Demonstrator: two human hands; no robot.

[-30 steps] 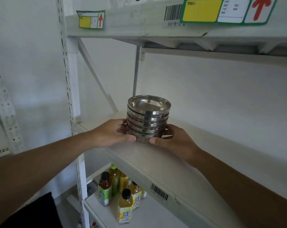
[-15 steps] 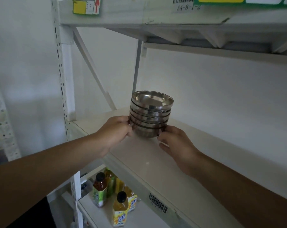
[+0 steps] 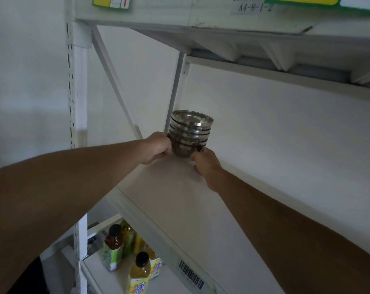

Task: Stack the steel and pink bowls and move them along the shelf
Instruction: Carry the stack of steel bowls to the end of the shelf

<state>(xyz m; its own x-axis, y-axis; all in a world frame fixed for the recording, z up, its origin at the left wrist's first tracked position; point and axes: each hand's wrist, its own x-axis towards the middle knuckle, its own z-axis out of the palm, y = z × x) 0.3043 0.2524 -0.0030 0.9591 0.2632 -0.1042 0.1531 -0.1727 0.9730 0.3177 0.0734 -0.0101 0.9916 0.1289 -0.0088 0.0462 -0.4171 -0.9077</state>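
Steel is the whole job at this moment: a nested stack of steel bowls [image 3: 190, 134] stands near the left end of the shelf [image 3: 180, 200], close to the back wall, just right of the rear upright [image 3: 175, 90]. Starting at nine o'clock of the stack, the left hand [image 3: 157, 147] is clamped against the lower bowls, fingers curled round the far side and thumb low. At about four o'clock the right hand [image 3: 203, 164] presses in against the bottom bowl, its fingertips closed on the rim there. Whether the base rests on the shelf or hangs just clear of it cannot be told. No pink bowl shows anywhere, so I judge that part is not yet done. To do this step well, squeeze evenly from both sides at the lowest bowl, since the upper ones only sit loosely nested and could slide or rattle off if the stack leans. Keep it upright, move it slowly, and set the base flat before easing either hand away. At six o'clock, below, bottled drinks [image 3: 116, 247] stand on the lower shelf [image 3: 114, 279], a poor place for a dropped bowl.
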